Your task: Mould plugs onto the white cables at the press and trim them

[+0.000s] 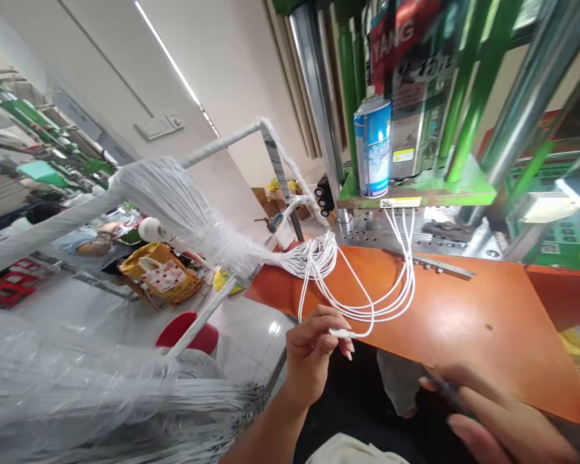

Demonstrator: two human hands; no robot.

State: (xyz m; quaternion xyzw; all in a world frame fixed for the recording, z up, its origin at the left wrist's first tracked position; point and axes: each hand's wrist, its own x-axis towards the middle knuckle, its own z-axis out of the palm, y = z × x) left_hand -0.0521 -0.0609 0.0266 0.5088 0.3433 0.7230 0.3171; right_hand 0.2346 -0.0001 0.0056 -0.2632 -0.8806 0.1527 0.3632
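Note:
My left hand pinches the white plug end of a white cable just off the front edge of the orange worktop. From the plug, the cable loops back to a bundle of white cables on the worktop. Several cables curve up from there to the green press. Low on the right, my right hand is smeared by motion. Its fingers are closed around a slim dark tool, whose exact kind is too blurred to make out.
The orange worktop carries a metal bar. A blue spray can stands on the press's ledge. At left, a white-wrapped frame bears a thick cable bundle. A red bucket stands on the floor; another person's arm shows behind.

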